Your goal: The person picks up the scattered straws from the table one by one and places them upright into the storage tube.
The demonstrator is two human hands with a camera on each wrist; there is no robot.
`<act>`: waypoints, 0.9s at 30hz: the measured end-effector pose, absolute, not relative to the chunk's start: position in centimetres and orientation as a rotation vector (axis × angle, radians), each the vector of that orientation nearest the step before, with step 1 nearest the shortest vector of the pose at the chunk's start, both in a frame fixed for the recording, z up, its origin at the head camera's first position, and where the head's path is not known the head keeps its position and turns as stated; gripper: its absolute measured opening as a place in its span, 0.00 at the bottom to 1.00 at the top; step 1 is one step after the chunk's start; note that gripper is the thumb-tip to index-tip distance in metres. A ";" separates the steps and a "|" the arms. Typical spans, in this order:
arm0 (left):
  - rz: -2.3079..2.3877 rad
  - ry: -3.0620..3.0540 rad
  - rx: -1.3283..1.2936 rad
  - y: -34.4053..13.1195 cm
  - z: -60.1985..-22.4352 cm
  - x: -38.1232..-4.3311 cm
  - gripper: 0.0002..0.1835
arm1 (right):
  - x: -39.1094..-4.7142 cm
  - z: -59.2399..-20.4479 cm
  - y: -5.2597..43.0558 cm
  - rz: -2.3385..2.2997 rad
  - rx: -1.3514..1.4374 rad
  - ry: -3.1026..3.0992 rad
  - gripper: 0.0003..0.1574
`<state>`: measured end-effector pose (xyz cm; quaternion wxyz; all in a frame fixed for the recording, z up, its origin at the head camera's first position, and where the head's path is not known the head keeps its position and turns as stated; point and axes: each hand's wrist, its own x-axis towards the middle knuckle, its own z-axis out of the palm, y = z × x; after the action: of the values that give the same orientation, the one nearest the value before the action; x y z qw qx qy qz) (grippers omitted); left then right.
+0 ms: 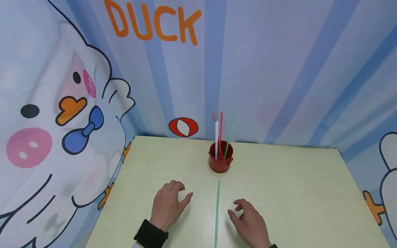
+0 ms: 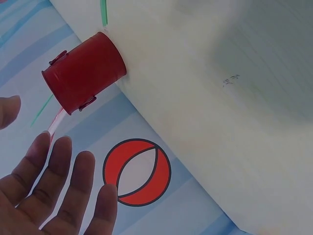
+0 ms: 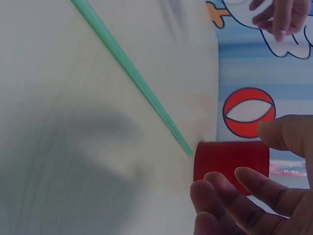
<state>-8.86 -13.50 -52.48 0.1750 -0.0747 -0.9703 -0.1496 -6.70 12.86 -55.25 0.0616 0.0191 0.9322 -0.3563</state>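
A long green straw (image 1: 217, 210) lies on the table, running toward the front edge of the head view. My left hand (image 1: 168, 205) hovers to the left of it, fingers loosely bent and holding nothing. To its right, my right hand (image 1: 250, 224) is also raised above the table, with thumb and fingers apart. Beyond the straw's far end stands a small red bucket (image 1: 219, 166) with side handles. Out of it rise red straws (image 1: 220, 131), a pale straw (image 1: 216, 137) and another green straw (image 1: 230, 134). In the right wrist view, my fingers partly cover the bucket (image 3: 230, 161).
The pale table (image 1: 294, 193) reaches back to a blue striped cloth (image 1: 257, 69) printed with a duck, orange letters and a red-and-white oval. A black band (image 1: 151, 235) is around my left wrist. Small dark marks (image 2: 231, 80) show on the table in the left wrist view.
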 end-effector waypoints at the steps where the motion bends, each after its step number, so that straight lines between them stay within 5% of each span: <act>1: -0.422 -2.753 -0.208 -13.5 -52.5 -8.8 0.16 | -6.9 -55.4 12.5 -1.063 0.039 2.826 0.20; 27: -0.408 -2.779 -0.175 -14.0 -52.2 -8.6 0.17 | -9.4 -58.9 7.8 -0.721 -0.049 2.817 0.21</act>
<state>-8.58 -14.04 -52.16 0.1629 -0.0612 -0.9743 -0.1430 -9.38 7.82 -58.86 0.1165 -0.0169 0.9620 -0.2464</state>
